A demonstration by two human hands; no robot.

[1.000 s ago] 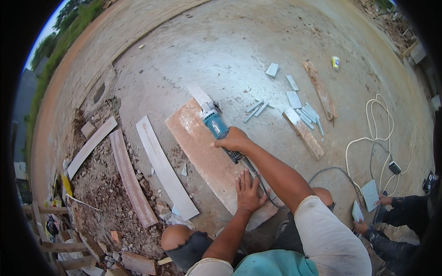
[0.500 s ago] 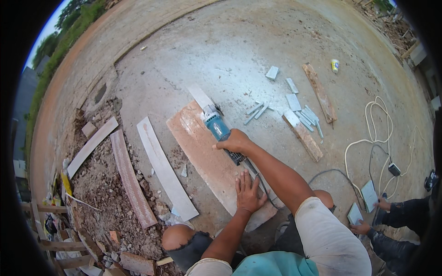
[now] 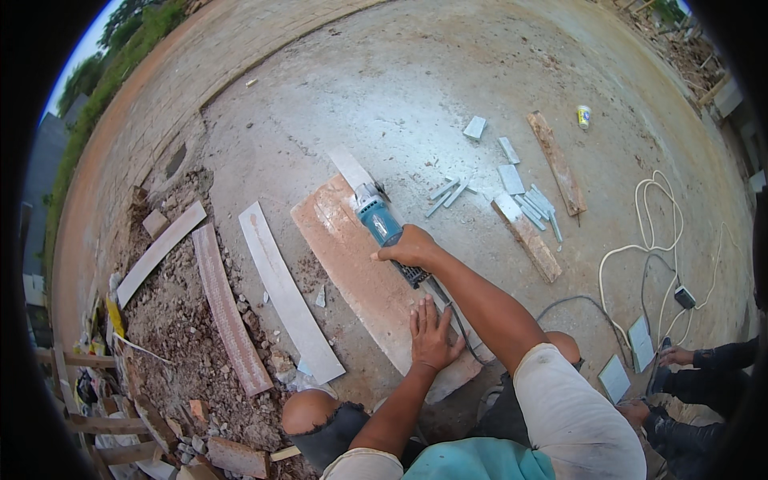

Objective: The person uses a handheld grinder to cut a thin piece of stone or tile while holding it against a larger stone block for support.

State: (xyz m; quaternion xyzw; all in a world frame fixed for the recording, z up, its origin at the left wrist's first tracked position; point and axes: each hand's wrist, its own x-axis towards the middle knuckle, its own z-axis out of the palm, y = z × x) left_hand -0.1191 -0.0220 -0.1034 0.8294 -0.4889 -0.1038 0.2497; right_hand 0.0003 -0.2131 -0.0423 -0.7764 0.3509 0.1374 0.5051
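My right hand [image 3: 412,246] is wrapped round the body of a blue angle grinder [image 3: 379,221]. The grinder's metal head rests at the edge of a pale tile strip [image 3: 350,168], which juts past the far end of a long reddish-brown board [image 3: 344,240]. On the board's near part my left hand [image 3: 432,336] lies flat with fingers spread, holding nothing. The grinder's disc is mostly hidden by its head. A dark cord [image 3: 460,324] runs back from the grinder beside my left hand.
Left of the board lie a pale plank-like strip [image 3: 288,296], a reddish one [image 3: 228,308] and rubble [image 3: 172,320]. Cut grey pieces [image 3: 510,175] and wooden lengths [image 3: 526,238] lie to the right. Beyond are cables [image 3: 604,276], two square tiles [image 3: 614,378] and a co-worker's hands [image 3: 678,355].
At the right, the co-worker's hands have drawn back from the two square tiles, which now rest on the ground. My hands and the grinder have hardly moved.
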